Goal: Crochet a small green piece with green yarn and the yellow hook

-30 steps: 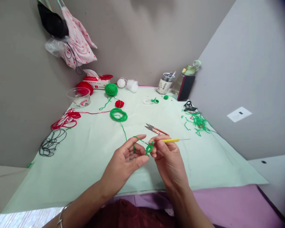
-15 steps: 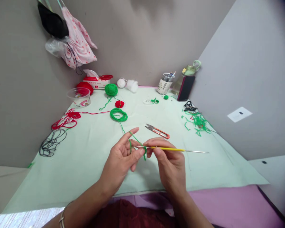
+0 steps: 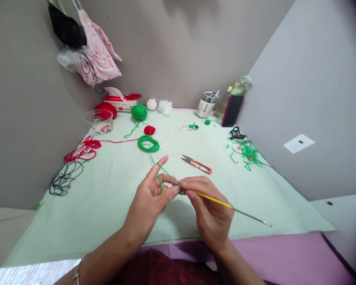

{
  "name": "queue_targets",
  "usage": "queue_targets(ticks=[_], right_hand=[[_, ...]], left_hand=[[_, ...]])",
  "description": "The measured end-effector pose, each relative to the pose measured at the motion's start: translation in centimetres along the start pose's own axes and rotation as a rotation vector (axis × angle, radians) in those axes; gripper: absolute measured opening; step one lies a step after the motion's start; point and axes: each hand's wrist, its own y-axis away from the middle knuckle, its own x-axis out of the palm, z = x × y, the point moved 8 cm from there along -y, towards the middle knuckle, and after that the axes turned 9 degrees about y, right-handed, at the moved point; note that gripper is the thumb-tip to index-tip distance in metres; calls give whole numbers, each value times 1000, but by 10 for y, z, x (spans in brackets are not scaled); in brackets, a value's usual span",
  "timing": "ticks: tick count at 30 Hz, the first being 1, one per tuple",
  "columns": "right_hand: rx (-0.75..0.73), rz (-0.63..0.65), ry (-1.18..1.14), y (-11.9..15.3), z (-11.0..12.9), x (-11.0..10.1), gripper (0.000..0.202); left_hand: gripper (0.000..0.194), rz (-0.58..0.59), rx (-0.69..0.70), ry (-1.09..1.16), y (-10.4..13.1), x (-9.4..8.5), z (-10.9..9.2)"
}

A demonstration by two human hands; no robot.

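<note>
My left hand (image 3: 150,198) pinches a small piece of green yarn (image 3: 181,191) between thumb and finger, its index finger raised with a green strand (image 3: 166,171) looped over it. That strand runs back to a loose green coil (image 3: 148,144). In my right hand (image 3: 212,209) is a crochet hook (image 3: 215,200) with a yellow handle, its far metal end pointing down to the right. The hook's working tip meets the yarn at my left fingertips, partly hidden by fingers. Thread snips (image 3: 197,164) with orange handles lie just beyond my hands.
Around the pale cloth (image 3: 106,213) stand a plastic tub (image 3: 102,124), tissue box (image 3: 123,104), green ball (image 3: 139,112), red ball (image 3: 149,130), pen holder (image 3: 206,106), phone (image 3: 233,111) and bottle (image 3: 239,86). Green scraps (image 3: 249,154) lie right; red-white yarn (image 3: 84,149) and dark cord (image 3: 65,178) lie left.
The hook has tilted, its far end swinging down and to the right. My left index finger has shifted slightly left and up. The yarn piece is now more covered by my fingertips.
</note>
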Motion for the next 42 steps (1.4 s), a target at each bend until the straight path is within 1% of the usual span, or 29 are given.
queue_targets(ticks=[2,4,6,7,9,10,12,13,15,17,18,20,22,24,26,28,31,34,38,42], right_hand=[[-40,-37,73,5,0,0,39],[-134,-79,210,12,4,0,45],[-228,-103,318,15,10,-1,50],[-233,-95,312,14,10,-2,49],[-107,-100,188,7,1,-8,38],[-21,-105,101,2,-4,-10,31],[118,-130,-78,-4,-13,-12,22],[147,-120,-113,-5,-14,-9,20],[90,-105,-44,-6,-9,-5,19],[-40,-130,132,-3,2,-5,20],[-79,-140,189,-2,4,-5,22],[-21,-174,140,-1,-1,-12,22],[101,-177,-29,-4,-12,-17,18],[190,-141,-195,-6,-19,-15,15],[210,-81,-261,-8,-19,-9,13],[200,-44,-261,-8,-17,-3,13],[218,-42,-282,-4,-19,1,16],[245,-28,-314,-2,-24,2,16],[230,37,-342,-5,-23,2,10],[206,121,-335,-6,-22,5,13]], left_hand=[[96,-24,6,55,1,1,2],[95,-27,-20,101,1,3,4],[87,5,-103,145,0,6,8],[81,25,-152,168,0,8,10],[72,49,-213,208,-1,9,11],[68,46,-212,214,-2,8,10],[65,17,-145,189,-4,5,4],[67,3,-96,166,-4,5,1],[73,-10,-28,142,-2,5,-2],[73,18,-66,175,-1,8,2],[68,37,-112,205,-1,10,5],[53,63,-184,248,-2,10,8],[43,58,-173,243,-3,8,4],[40,50,-118,188,-4,6,-1],[41,56,-79,111,-3,7,-2],[42,66,-64,51,-1,8,-1],[48,65,-53,13,0,7,1],[49,66,-37,-9,0,4,0],[49,90,-27,-46,0,3,0],[48,129,-40,-78,0,4,3]])
